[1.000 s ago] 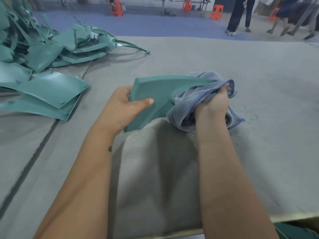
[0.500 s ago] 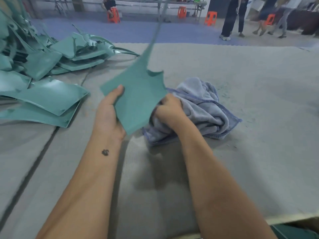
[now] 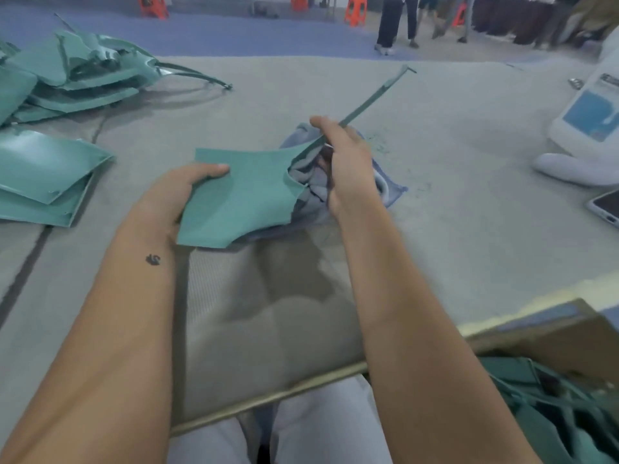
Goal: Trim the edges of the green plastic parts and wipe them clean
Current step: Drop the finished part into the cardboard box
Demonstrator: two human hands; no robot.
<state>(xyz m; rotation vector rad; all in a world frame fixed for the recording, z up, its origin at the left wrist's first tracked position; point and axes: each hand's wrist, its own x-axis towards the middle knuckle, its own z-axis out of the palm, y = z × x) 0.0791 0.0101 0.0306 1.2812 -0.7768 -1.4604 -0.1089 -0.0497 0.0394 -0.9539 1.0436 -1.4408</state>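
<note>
Hands number two: the left hand (image 3: 182,189) grips one green plastic part (image 3: 241,195) at centre frame, and the right hand (image 3: 345,162) pinches its thin strip (image 3: 371,95), which points toward 1 o'clock, above one grey cloth (image 3: 385,187). More green parts (image 3: 63,78) lie heaped at 10 o'clock on the worktop (image 3: 435,229). One white bottle (image 3: 589,118) and one phone (image 3: 606,205) sit at 3 o'clock by the right edge.

Bare forearms, small dark mark (image 3: 153,259) near left wrist, pale trousers (image 3: 321,426)
</note>
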